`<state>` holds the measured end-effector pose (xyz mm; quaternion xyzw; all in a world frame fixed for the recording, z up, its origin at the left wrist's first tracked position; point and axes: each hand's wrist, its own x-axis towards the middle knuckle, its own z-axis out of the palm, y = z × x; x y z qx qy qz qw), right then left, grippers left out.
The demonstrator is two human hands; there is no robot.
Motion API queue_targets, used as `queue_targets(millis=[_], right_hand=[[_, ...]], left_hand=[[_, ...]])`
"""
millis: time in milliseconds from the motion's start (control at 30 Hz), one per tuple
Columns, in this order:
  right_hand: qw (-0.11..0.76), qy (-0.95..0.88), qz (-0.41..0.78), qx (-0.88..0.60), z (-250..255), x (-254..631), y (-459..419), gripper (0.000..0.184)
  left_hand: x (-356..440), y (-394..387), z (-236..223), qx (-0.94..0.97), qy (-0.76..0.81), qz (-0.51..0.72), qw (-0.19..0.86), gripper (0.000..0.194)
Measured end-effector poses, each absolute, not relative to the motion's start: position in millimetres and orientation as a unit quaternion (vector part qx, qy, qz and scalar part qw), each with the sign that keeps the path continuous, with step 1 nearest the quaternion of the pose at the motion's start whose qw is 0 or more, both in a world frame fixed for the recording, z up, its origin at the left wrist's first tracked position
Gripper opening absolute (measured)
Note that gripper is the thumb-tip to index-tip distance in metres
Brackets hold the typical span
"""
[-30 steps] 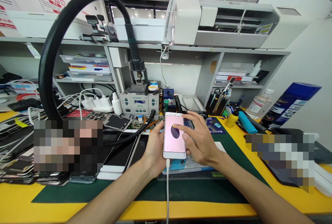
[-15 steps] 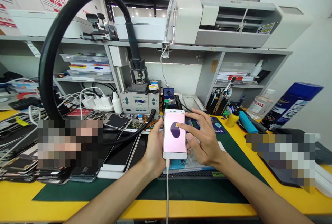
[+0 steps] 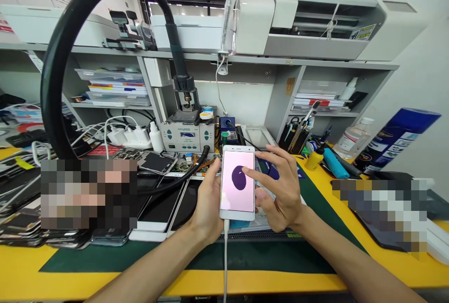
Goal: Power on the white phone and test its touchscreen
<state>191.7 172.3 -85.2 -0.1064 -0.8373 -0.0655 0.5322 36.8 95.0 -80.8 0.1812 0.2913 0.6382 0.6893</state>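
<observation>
My left hand (image 3: 206, 205) is closed around the left edge of a white smartphone (image 3: 237, 215), holding it upright above the bench. The phone's lit screen is pink with a dark purple round blot near its centre. A white charging cable (image 3: 226, 261) is plugged into its bottom edge and runs down toward me. My right hand (image 3: 282, 188) is open on the right side, its index fingertip at the blot on the screen. The other fingers are spread apart, and the thumb lies close to the phone's right edge; whether it touches cannot be told.
A grey soldering station (image 3: 187, 137) stands behind the phone, with a thick black hose (image 3: 52, 60) arching at left. Stacked phones and parts lie left on the green mat (image 3: 140, 258). A yellow bottle (image 3: 315, 159) and a blue spray can (image 3: 398, 139) are at right.
The dark blot on the screen has changed shape, and the small yellow spot on it is gone. The phone appears slightly lower and larger. My right fingertip remains at the screen.
</observation>
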Motion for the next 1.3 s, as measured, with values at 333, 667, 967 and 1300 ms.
queue_targets(millis=[333, 667, 967, 1300], right_hand=[[0.538, -0.839, -0.079, -0.040, -85, 193, 162, 0.038], [0.500, -0.865, -0.034, -0.004, -96, 181, 153, 0.035], [0.472, -0.874, -0.070, -0.094, -86, 184, 163, 0.039], [0.507, -0.843, -0.111, -0.140, -78, 191, 172, 0.037]], left_hand=[[35, 94, -72, 0.147, 0.296, 0.647, 0.688, 0.059], [37, 92, -75, 0.161, 0.282, 0.663, 0.674, 0.056], [40, 90, -79, 0.180, 0.273, 0.640, 0.695, 0.055], [43, 88, -77, 0.205, 0.257, 0.607, 0.724, 0.059]])
